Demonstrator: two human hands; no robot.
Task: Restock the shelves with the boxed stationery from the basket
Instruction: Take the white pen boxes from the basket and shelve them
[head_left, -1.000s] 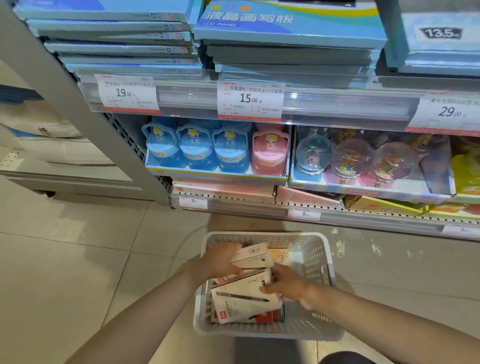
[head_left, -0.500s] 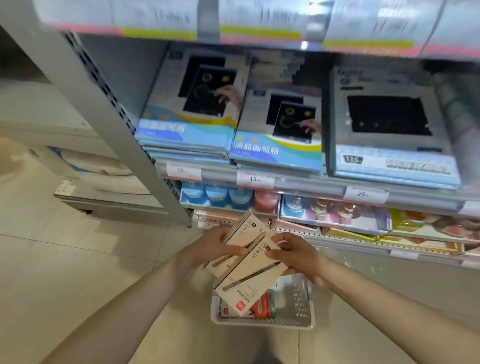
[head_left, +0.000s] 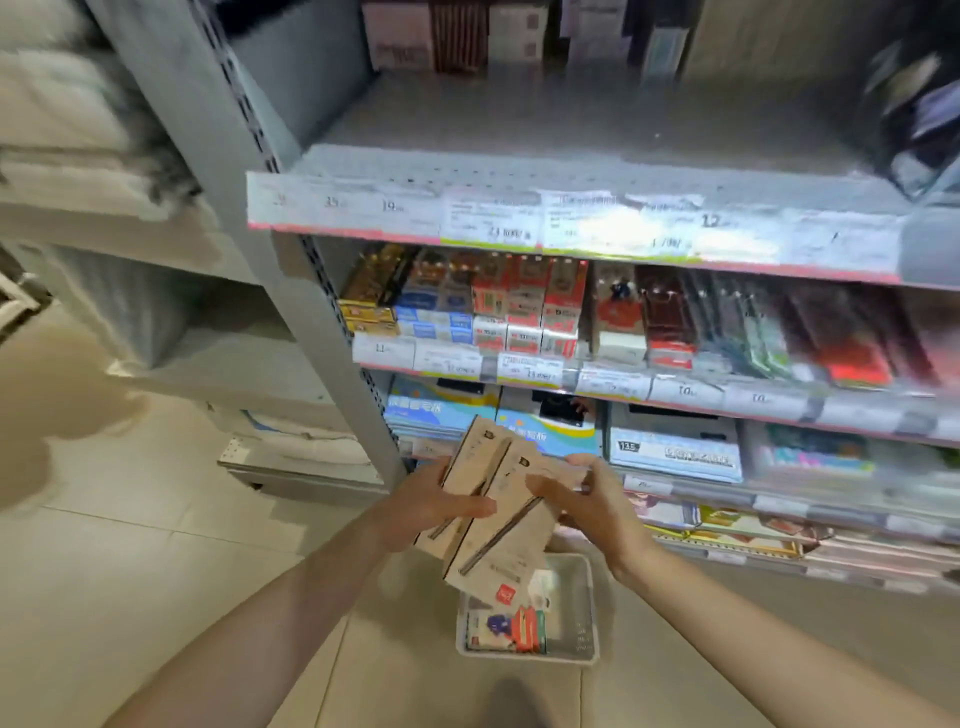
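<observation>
Two long beige pen boxes (head_left: 493, 512) sit side by side between my hands, tilted, well above the floor. My left hand (head_left: 428, 506) grips the left box from the side, thumb across its front. My right hand (head_left: 584, 501) holds the right box at its upper right edge, fingers curled over it. Below them the white plastic basket (head_left: 584, 610) stands on the floor with a few colourful boxes (head_left: 506, 629) inside. The grey shelf (head_left: 519, 156) above the price strip is mostly bare at its front.
The shelf below holds rows of boxed pens (head_left: 519, 306) in gold, blue and red. Lower shelves carry blue drawing-tablet boxes (head_left: 672, 449). A grey upright post (head_left: 291, 291) stands at the left, with tiled floor (head_left: 130, 545) beside it.
Both hands lifted the two beige boxes out of the basket and raised them. My view tilted up from the low shelves to the pen shelves and the bare shelf above.
</observation>
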